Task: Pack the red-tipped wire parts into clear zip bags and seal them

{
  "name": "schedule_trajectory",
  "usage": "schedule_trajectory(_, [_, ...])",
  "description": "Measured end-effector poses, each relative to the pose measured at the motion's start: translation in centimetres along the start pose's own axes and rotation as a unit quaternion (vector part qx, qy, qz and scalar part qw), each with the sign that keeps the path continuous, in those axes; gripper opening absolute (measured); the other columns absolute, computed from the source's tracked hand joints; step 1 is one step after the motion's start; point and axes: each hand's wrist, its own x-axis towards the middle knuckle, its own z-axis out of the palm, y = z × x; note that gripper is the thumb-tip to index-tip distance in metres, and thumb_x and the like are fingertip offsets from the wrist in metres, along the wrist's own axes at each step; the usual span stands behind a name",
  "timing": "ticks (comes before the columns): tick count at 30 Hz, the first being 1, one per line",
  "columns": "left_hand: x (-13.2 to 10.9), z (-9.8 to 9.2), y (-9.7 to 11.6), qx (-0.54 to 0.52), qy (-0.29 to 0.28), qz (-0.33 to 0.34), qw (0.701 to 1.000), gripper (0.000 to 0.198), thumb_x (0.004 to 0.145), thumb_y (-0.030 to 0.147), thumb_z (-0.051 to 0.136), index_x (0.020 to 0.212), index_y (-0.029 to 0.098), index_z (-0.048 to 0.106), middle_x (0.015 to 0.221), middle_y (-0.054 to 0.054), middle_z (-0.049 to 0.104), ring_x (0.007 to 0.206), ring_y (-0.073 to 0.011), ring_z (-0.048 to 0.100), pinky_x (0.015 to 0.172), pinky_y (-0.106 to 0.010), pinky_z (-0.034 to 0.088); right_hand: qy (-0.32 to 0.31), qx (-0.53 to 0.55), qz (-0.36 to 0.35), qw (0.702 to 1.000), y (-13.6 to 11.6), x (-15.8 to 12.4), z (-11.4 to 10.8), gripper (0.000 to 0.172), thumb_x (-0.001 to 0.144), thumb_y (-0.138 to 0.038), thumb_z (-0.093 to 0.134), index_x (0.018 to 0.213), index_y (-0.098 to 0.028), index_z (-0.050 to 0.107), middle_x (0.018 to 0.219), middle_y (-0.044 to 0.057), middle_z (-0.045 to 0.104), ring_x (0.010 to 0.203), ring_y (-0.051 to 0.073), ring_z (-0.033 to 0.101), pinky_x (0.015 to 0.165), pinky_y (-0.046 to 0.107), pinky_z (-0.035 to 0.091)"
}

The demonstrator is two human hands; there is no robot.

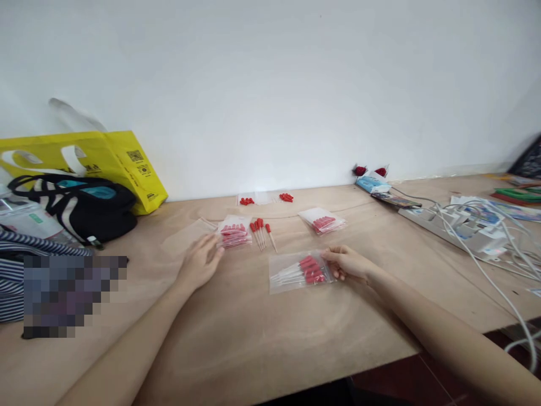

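My right hand (346, 262) pinches the right end of a clear zip bag (276, 276) on the table. Inside that bag lie several thin droppers with red bulbs (313, 269), bulbs toward my hand. My left hand (200, 260) is open, its fingers spread beside a stack of filled bags (235, 232); whether the fingertips touch it I cannot tell. A clear flat bag (190, 234) lies just behind that hand. Several loose droppers (261, 231) rest right of the stack, red bulbs pointing away from me. Another pile of filled bags (323, 220) sits farther right.
More red-bulbed pieces (286, 197) lie near the wall. On the left are a yellow bag (143, 169), a black bag (101, 206) and striped cloth (12, 270). A white power strip (448, 228) with tangled cables (486, 265) takes up the right side.
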Motion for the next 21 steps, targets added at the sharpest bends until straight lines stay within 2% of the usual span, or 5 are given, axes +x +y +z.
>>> schedule_trajectory(4, [0.9, -0.2, -4.1, 0.085, -0.024, -0.138, 0.986, 0.053, 0.084, 0.036, 0.030, 0.127, 0.007, 0.041, 0.137, -0.014, 0.034, 0.130, -0.0274, 0.022, 0.104, -0.044, 0.024, 0.114, 0.062, -0.029, 0.991, 1.0, -0.8, -1.2, 0.017, 0.074, -0.029, 0.055, 0.065, -0.017, 0.047, 0.037, -0.005, 0.044, 0.029, 0.006, 0.038, 0.027, 0.015, 0.026])
schedule_trajectory(7, [1.1, -0.1, -5.7, 0.100, -0.110, -0.186, 0.971, 0.060, 0.085, 0.042, 0.024, 0.131, 0.005, 0.035, 0.139, -0.015, 0.029, 0.130, -0.0278, 0.021, 0.104, -0.046, 0.022, 0.177, 0.161, -0.059, 0.969, 1.8, -0.8, -1.0, 0.010, 0.075, -0.024, 0.053, 0.070, -0.017, 0.049, 0.048, -0.001, 0.053, 0.035, 0.008, 0.046, 0.030, 0.017, 0.036])
schedule_trajectory(10, [0.9, 0.0, -5.3, 0.121, -0.167, -0.186, 0.961, 0.064, 0.085, 0.047, 0.018, 0.131, 0.005, 0.034, 0.140, -0.016, 0.026, 0.130, -0.0282, 0.021, 0.103, -0.046, 0.020, 0.188, 0.267, -0.084, 0.941, 2.1, -0.3, 0.4, 0.005, 0.073, -0.018, 0.053, 0.069, -0.017, 0.050, 0.058, 0.003, 0.058, 0.052, 0.012, 0.058, 0.050, 0.022, 0.051])
schedule_trajectory(14, [-0.1, -0.3, -3.5, 0.145, -0.176, -0.186, 0.956, 0.065, 0.084, 0.048, 0.017, 0.131, 0.005, 0.034, 0.140, -0.016, 0.026, 0.130, -0.0296, 0.021, 0.102, -0.048, 0.021, 0.166, 0.328, -0.092, 0.925, 1.3, 2.3, 3.6, 0.008, 0.071, -0.012, 0.048, 0.067, -0.019, 0.046, 0.070, 0.005, 0.060, 0.074, 0.014, 0.063, 0.071, 0.026, 0.054])
schedule_trajectory(21, [-5.9, -2.5, -2.6, 0.142, -0.116, -0.083, 0.979, 0.064, 0.079, 0.049, 0.022, 0.111, 0.002, 0.051, 0.126, -0.021, 0.044, 0.121, -0.0309, 0.037, 0.101, -0.042, 0.030, 0.112, 0.215, -0.165, 0.956, 0.2, 7.2, 5.7, 0.021, 0.069, -0.024, 0.051, 0.064, -0.022, 0.031, 0.065, 0.002, 0.051, 0.078, 0.016, 0.061, 0.066, 0.027, 0.053])
